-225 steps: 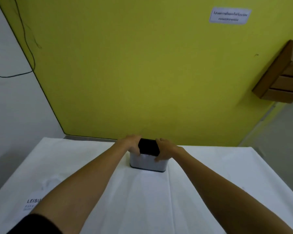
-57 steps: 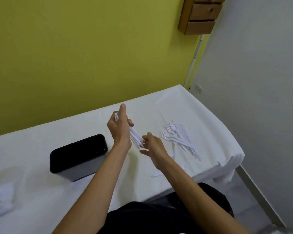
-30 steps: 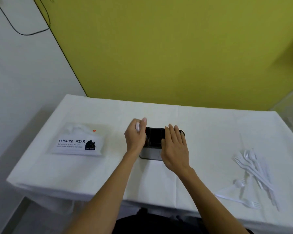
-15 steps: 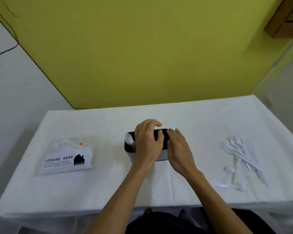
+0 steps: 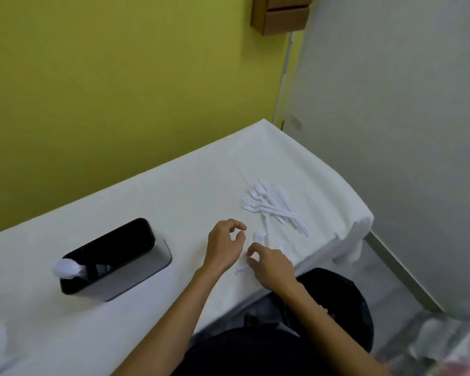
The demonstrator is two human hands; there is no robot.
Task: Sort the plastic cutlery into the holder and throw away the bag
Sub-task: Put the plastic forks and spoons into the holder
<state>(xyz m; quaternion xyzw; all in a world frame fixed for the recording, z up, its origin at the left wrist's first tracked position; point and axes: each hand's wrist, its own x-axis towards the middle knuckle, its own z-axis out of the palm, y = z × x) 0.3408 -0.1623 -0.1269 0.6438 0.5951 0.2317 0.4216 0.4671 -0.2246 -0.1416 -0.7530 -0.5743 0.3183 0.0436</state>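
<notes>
White forks (image 5: 274, 207): lying heaped on the tablecloth (image 5: 174, 191), just beyond both hands.
Left hand (image 5: 224, 248): now off the holder, hovering with fingers loosely curled, holding nothing.
Right hand (image 5: 272, 264): likewise off the holder, reaching beside a loose spoon (image 5: 259, 236); grasp cannot be told.
Holder (image 5: 114, 261): standing well left of both hands, spoon bowls (image 5: 65, 268) sticking out at its far end.

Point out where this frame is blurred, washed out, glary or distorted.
Head view: the white forks nearly vanish against the white tablecloth, so contrast is low. The holder has a glossy black top with pale reflections. The clutter on the floor at lower right is smeared and unreadable. Straight edges lean and bow from the wide-angle lens. Lighting is soft and shadows are faint.
</notes>
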